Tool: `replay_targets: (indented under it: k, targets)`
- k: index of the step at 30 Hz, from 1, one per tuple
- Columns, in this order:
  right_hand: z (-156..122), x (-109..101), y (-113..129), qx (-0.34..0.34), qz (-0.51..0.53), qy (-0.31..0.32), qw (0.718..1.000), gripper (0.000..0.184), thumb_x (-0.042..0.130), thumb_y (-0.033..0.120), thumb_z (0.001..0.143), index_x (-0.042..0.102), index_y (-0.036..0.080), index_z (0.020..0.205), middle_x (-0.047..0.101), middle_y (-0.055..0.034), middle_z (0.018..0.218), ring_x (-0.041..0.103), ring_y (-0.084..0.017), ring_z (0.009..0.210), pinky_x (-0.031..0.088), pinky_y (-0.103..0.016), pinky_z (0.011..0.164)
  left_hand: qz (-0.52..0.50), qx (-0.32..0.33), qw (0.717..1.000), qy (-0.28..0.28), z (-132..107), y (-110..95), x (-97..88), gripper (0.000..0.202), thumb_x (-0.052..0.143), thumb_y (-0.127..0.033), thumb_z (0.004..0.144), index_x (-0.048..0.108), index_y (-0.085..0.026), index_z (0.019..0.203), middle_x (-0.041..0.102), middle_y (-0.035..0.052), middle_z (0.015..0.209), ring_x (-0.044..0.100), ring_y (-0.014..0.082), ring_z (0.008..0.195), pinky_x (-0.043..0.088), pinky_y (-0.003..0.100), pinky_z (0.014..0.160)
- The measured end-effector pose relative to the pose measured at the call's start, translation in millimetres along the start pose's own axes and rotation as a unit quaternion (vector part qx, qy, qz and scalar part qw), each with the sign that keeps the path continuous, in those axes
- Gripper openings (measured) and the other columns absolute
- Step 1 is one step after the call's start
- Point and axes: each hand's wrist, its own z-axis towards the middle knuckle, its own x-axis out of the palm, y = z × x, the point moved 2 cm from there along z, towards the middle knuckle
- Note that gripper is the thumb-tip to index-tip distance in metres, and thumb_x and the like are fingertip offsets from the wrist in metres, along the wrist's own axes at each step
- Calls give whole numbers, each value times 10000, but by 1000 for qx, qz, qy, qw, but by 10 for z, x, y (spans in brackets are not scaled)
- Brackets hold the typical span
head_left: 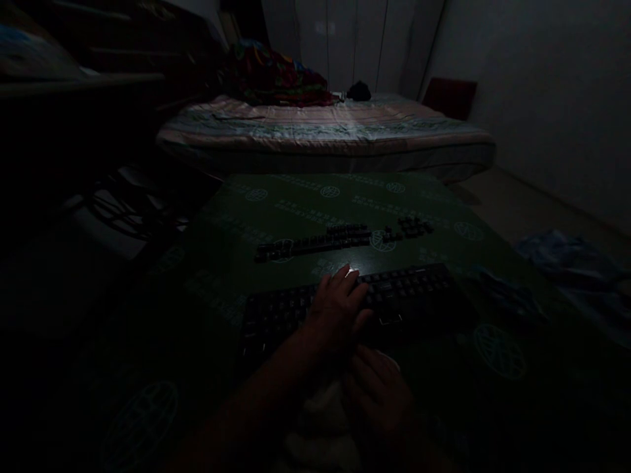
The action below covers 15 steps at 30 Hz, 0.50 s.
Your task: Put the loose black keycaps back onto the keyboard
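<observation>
In dim light, your L hand (340,303) lies over the mid. of a black kbd (279,312) on a green table (305,203), fingers loosely spread, tips at or nr the keys; your R hand (379,391) sits just on the near side, fingers close together; whether they pinch anything, can't tell. The kbd looks only part-filled: L side & upper R show keys, a lower R stretch looks bare, tho it's v. dark; beyond, loose keycaps (320,242) lie in rows w/ a small cluster (415,226) to the R, all off the board.
</observation>
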Motion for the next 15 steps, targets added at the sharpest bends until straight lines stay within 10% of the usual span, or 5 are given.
replay_targets:
  k: [15]
  targets:
    - [-109,91,-228,-142,-80,78,984,229,439,245,919,663,239,970,738,-29,954,686,-172,899,559,-261,723,17,-50,997,-64,-674,402,33,376,608,-236,841,550,-169,1206,567,128,1316,507,307,1235,381,564,1020]
